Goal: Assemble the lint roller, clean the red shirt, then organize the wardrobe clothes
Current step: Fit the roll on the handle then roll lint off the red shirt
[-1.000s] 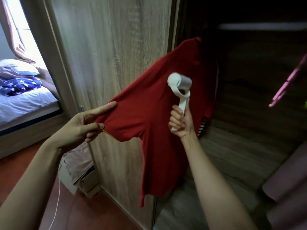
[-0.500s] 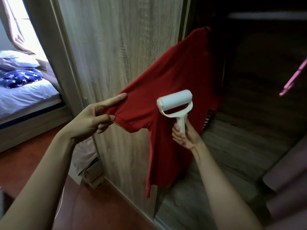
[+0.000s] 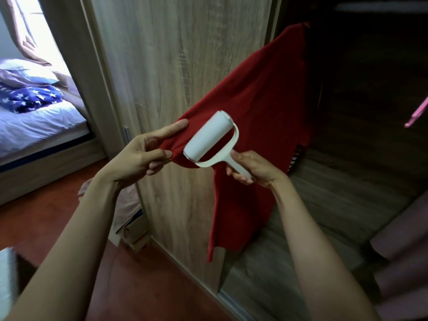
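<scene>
The red shirt (image 3: 261, 126) hung inside the open wardrobe, its upper part lost in the dark near the rail, with one sleeve drawn out in front of the wardrobe door (image 3: 180, 77). The left hand (image 3: 141, 156) had its grip pinched on the cuff end of that sleeve, thumb on top and forefinger stretched along the cloth, pulling it taut away from the shirt body. The right hand (image 3: 252, 170) had its grip wrapped around the handle of the lint roller (image 3: 210, 137), which was already put together, white roll seated in its frame. The roll lay against the sleeve just beside the left hand, at the cuff end.

Judging from this, the assembly step was done and the cleaning step was in hand, with the sleeve being worked. The wardrobe clothes looked not yet sorted; a pink hanger (image 3: 416, 114) showed far to the right of the shirt, and some folded fabric lay below it, too dim to identify.

The next move probably called for a stroke along the sleeve toward the shoulder, with the left hand holding tension so the cloth would not bunch under the sticky roll. After that, the shirt body would likely need flattening, since it hung loose with nothing firm behind it.
</scene>
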A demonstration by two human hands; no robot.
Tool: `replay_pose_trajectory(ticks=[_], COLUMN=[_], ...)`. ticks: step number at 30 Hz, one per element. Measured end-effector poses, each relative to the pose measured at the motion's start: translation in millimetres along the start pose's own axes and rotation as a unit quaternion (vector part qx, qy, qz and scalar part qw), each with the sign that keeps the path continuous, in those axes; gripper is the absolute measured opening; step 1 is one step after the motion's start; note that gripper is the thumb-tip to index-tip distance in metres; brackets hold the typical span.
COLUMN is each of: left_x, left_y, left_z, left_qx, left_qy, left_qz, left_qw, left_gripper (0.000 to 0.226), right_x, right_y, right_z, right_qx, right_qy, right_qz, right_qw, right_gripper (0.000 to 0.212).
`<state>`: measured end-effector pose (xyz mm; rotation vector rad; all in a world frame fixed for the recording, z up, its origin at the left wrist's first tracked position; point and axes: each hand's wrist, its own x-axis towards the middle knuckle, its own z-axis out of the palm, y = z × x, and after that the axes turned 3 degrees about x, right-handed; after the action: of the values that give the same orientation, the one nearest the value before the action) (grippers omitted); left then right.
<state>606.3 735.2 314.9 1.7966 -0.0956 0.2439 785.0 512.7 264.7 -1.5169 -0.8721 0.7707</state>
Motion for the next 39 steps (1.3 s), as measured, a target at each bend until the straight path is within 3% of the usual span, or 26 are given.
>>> replay_pose_trajectory(ticks=[6, 12, 18, 25, 28, 32, 39], left_x=[2.7, 4.5, 5.4, 7.5, 5.4, 3.0, 1.4], left_y=[-1.3, -1.9, -6.5, -9.0, -13.9, -28.5, -61.2], left_z=[-6.9, -7.6, -9.3, -8.6, -4.3, 15.5, 68.1], left_qx=[0.002, -0.011, -0.011, -0.026, -0.022, -0.013, 0.040], left_qy=[-0.013, -0.005, -0.022, -0.039, -0.046, -0.027, -0.013], left_qz=[0.001, 0.004, 0.001, 0.003, 0.006, 0.023, 0.068], left_qw=[1.000, 1.000, 1.000, 0.999, 0.999, 0.999, 0.997], left_gripper=[0.069, 0.070, 0.069, 0.068, 0.067, 0.067, 0.066], right_x=[-6.4, 13.0, 3.6, 29.5, 18.8, -10.3, -64.8], right_y=[17.1, -38.6, 4.2, -67.8, -44.4, 20.1, 80.7], right_z=[-5.5, -4.4, 2.9, 1.3, 1.2, 8.5, 8.3], right_qx=[0.014, 0.072, 0.118, 0.078, 0.137, 0.301, 0.303], right_qy=[0.032, 0.093, 0.139, 0.180, 0.174, 0.180, 0.267], right_qz=[-0.005, -0.103, -0.101, -0.161, -0.164, -0.162, -0.115], right_qw=[0.999, 0.988, 0.978, 0.967, 0.961, 0.922, 0.907], right_gripper=[0.064, 0.057, 0.063, 0.054, 0.054, 0.059, 0.059])
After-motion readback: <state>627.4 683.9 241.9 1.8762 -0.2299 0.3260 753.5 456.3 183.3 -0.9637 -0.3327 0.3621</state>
